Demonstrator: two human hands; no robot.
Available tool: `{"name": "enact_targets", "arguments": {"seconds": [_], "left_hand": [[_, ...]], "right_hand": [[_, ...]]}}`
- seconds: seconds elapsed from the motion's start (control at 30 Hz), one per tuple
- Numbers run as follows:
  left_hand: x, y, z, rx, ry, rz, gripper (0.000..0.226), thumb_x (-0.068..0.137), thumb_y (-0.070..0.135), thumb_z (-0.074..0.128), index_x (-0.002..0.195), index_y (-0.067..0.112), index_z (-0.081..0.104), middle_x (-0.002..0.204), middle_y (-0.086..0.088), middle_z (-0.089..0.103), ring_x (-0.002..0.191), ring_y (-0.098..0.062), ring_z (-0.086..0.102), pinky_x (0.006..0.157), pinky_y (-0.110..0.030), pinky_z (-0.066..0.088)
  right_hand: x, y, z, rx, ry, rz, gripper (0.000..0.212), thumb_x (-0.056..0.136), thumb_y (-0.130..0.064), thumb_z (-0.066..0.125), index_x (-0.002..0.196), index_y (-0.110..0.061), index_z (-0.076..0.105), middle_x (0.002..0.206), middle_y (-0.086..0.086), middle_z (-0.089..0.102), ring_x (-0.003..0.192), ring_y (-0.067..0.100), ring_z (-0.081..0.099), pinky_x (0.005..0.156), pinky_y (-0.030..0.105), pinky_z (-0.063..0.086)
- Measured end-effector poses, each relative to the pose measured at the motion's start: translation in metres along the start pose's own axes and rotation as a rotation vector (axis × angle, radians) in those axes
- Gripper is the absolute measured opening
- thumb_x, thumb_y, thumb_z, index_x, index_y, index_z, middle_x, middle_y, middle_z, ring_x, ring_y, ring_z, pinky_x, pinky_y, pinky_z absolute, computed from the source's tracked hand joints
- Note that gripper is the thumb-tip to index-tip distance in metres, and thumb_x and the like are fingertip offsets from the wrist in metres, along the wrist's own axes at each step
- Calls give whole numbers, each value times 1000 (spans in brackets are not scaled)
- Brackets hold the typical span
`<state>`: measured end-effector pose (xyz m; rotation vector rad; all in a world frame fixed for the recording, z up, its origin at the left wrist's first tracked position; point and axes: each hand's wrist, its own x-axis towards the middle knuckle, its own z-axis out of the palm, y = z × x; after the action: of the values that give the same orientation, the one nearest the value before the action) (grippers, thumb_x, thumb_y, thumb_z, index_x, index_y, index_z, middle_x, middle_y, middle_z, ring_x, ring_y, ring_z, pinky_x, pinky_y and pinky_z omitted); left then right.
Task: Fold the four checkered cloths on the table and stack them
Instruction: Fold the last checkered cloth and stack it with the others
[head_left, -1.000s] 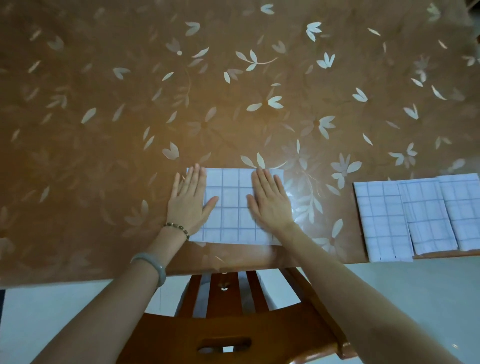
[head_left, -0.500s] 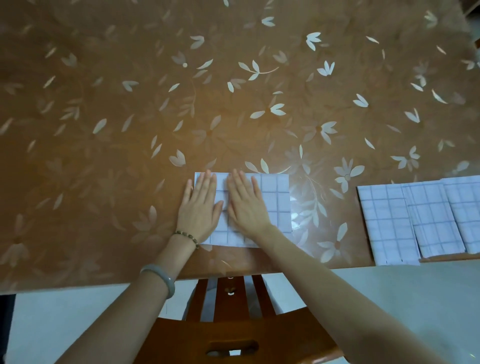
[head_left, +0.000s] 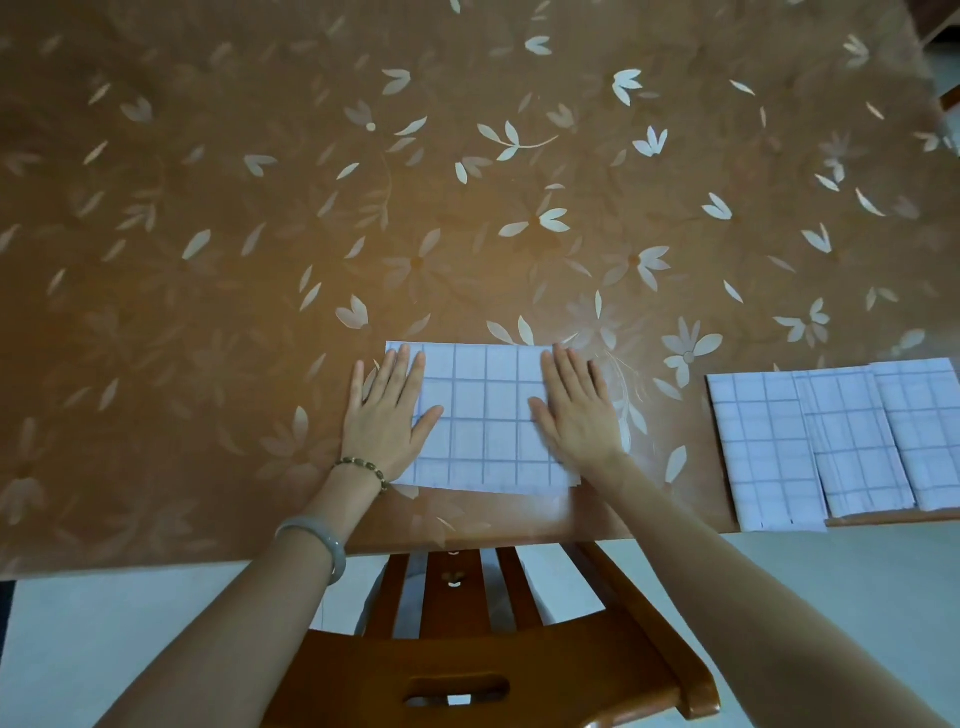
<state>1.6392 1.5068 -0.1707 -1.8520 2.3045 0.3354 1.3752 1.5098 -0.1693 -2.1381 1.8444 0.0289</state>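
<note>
A folded white checkered cloth (head_left: 485, 415) lies flat near the table's front edge. My left hand (head_left: 387, 415) presses flat on its left edge, fingers straight. On the cloth's right edge my right hand (head_left: 576, 410) lies flat too, fingers straight. Three more folded checkered cloths lie side by side at the right, overlapping a little: one (head_left: 761, 447), a second (head_left: 857, 441) and a third (head_left: 924, 431) cut by the frame edge. Their near ends hang over the table edge.
The table (head_left: 363, 182) wears a brown covering with pale flower prints. A wooden chair (head_left: 467, 660) stands pushed in under the front edge, right below my arms. Pale floor shows on both sides of it.
Half a second ago both hands lay close together on the cloth's left half. My right hand has slid right to the right edge and my left hand has shifted slightly left.
</note>
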Motion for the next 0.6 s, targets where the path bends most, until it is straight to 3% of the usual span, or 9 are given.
{"name": "enact_targets", "arguments": {"seconds": [0.13,0.23,0.3,0.4,0.6], "left_hand": [[-1,-2,-7,-180,23,-75,73,95,61,13,152,16,11,160,-8,7,148,-22,4,119,-44,-1],[-7,-3,-24,-369,123,-268,64,95,50,42,144,10,34,151,-11,33,138,-29,29,111,-43,26],[-11,0,-36,-425,158,-404,54,90,45,55,130,9,49,133,-12,48,122,-30,43,100,-40,36],[-14,4,-43,-480,117,-538,49,85,41,66,120,9,52,120,-10,53,114,-29,47,92,-36,38],[-5,7,-45,-629,18,-622,51,82,39,70,116,8,48,110,-8,60,97,-28,60,71,-34,45]], "right_hand": [[2,4,-9,12,29,24,64,93,-43,31,142,-3,38,150,22,32,141,37,26,115,49,10],[9,-12,-21,131,56,-3,58,80,-35,41,130,-6,51,129,24,48,114,42,48,97,51,40],[12,-27,-26,241,46,-46,53,78,-31,49,125,-8,56,114,20,51,94,37,52,82,45,48],[15,-43,-26,347,-102,-56,59,79,-24,67,134,-12,50,112,13,43,99,29,46,82,39,47],[21,-50,-22,362,-182,-20,72,72,-26,74,138,-20,45,112,10,39,105,28,42,92,36,43]]}}
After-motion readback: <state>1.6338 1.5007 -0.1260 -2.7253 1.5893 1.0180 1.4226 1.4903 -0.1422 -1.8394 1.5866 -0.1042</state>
